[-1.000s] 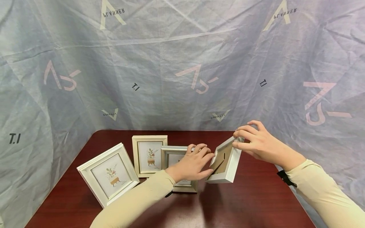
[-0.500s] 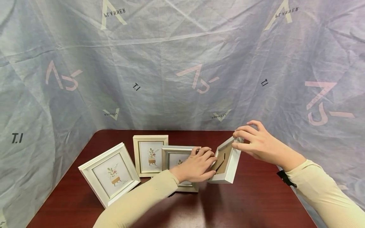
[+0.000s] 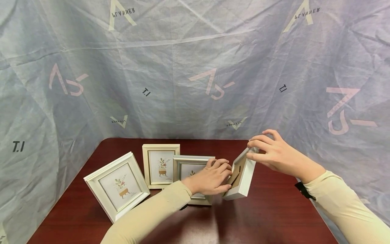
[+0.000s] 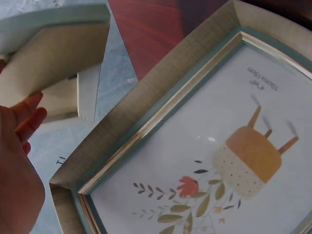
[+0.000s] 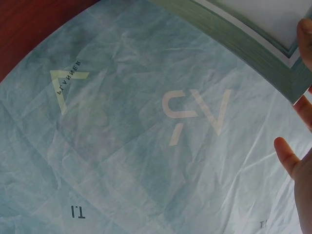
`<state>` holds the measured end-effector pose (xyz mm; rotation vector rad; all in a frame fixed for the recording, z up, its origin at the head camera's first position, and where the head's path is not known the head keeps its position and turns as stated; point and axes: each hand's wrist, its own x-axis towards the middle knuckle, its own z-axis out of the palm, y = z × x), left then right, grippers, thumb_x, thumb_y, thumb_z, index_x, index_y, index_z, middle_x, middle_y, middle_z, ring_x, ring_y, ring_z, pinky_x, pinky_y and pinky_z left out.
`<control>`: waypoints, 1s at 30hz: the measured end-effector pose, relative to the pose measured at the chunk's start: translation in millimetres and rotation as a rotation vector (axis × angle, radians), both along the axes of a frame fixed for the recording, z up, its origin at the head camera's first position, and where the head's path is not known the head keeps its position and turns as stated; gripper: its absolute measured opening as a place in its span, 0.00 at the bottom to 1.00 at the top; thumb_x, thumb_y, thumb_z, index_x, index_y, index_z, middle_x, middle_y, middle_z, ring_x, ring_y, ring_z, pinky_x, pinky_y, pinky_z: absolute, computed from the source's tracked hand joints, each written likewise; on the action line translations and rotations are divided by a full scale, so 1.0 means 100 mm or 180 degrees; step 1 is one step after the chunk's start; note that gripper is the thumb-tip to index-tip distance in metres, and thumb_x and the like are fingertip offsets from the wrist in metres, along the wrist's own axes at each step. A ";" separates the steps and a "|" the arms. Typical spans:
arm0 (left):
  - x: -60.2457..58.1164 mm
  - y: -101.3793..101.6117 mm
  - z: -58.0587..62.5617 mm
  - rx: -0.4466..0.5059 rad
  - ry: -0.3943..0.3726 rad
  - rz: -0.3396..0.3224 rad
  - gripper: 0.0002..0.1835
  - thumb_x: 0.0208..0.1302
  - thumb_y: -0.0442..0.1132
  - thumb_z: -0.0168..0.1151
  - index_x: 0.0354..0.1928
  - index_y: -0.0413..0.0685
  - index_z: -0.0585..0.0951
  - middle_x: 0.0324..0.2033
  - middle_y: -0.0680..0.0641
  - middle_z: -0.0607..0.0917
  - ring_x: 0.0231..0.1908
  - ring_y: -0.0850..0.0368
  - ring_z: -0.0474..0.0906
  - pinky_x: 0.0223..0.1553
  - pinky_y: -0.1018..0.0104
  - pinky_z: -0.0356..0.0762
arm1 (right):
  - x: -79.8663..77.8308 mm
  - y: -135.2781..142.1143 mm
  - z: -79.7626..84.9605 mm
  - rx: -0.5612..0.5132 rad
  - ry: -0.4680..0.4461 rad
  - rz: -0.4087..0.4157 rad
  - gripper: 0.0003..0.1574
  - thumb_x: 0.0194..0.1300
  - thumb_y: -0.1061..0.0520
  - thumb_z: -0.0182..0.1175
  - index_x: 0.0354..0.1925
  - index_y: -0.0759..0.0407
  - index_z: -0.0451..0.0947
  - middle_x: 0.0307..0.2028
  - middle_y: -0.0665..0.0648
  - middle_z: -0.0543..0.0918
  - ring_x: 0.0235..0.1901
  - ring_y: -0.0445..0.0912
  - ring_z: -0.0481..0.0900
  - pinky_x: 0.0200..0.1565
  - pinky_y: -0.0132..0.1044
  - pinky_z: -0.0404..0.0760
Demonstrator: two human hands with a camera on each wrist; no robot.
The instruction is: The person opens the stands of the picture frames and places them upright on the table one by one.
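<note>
My right hand (image 3: 278, 152) pinches the top corner of a white picture frame (image 3: 248, 176), which is tilted with its brown back toward the left. In the right wrist view, fingertips grip the corner of this frame (image 5: 253, 53). My left hand (image 3: 208, 178) reaches to the back of the same frame, fingers and thumb at its fold-out stand (image 3: 236, 174). Seen from the left wrist, the fingertips (image 4: 31, 107) hold the edge of the brown stand (image 4: 63, 53). A silvery picture frame (image 3: 195, 158) stands under the left forearm, partly hidden by that hand.
Further left, a cream picture frame (image 3: 161, 147) stands upright at the back. A pale frame (image 3: 105, 189) leans at an angle nearer the front left. All show a potted plant print. The dark red table (image 3: 274, 217) is bordered by a grey printed cloth (image 3: 170, 84).
My left hand has moved slightly right, its fingers now further in behind the frame at the stand. The held frame has turned a little, showing less of its back.
</note>
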<state>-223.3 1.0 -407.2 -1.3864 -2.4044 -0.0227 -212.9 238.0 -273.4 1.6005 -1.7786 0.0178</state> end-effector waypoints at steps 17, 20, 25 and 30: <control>-0.05 -0.05 0.14 -0.0175 -0.0156 -0.0223 0.21 0.61 0.59 0.47 0.48 0.54 0.72 0.52 0.57 0.68 0.63 0.58 0.48 0.56 0.56 0.46 | 0.04 0.01 -0.01 0.0147 -0.0033 -0.0032 0.21 0.72 0.57 0.35 0.38 0.51 0.77 0.40 0.58 0.77 0.45 0.53 0.76 0.44 0.58 0.64; -0.07 -0.06 0.17 -0.0203 -0.0127 -0.0228 0.20 0.60 0.59 0.47 0.46 0.55 0.72 0.51 0.57 0.69 0.63 0.58 0.48 0.56 0.55 0.46 | 0.04 0.01 -0.01 0.0159 -0.0020 -0.0048 0.21 0.71 0.57 0.35 0.39 0.51 0.77 0.41 0.58 0.77 0.46 0.53 0.76 0.44 0.57 0.64; -0.08 -0.11 0.26 -0.0242 -0.0123 -0.0275 0.17 0.58 0.58 0.49 0.41 0.56 0.72 0.46 0.58 0.71 0.63 0.57 0.50 0.55 0.55 0.47 | 0.04 0.01 0.00 0.0146 -0.0010 -0.0037 0.21 0.71 0.58 0.35 0.39 0.51 0.77 0.41 0.58 0.77 0.46 0.53 0.76 0.44 0.57 0.64; -0.11 -0.15 0.32 -0.0371 -0.0172 -0.0323 0.16 0.56 0.58 0.50 0.38 0.56 0.73 0.43 0.58 0.71 0.62 0.57 0.50 0.55 0.56 0.47 | 0.04 0.01 -0.03 0.0176 -0.0021 -0.0036 0.22 0.70 0.60 0.34 0.39 0.50 0.77 0.41 0.58 0.77 0.46 0.52 0.75 0.44 0.57 0.64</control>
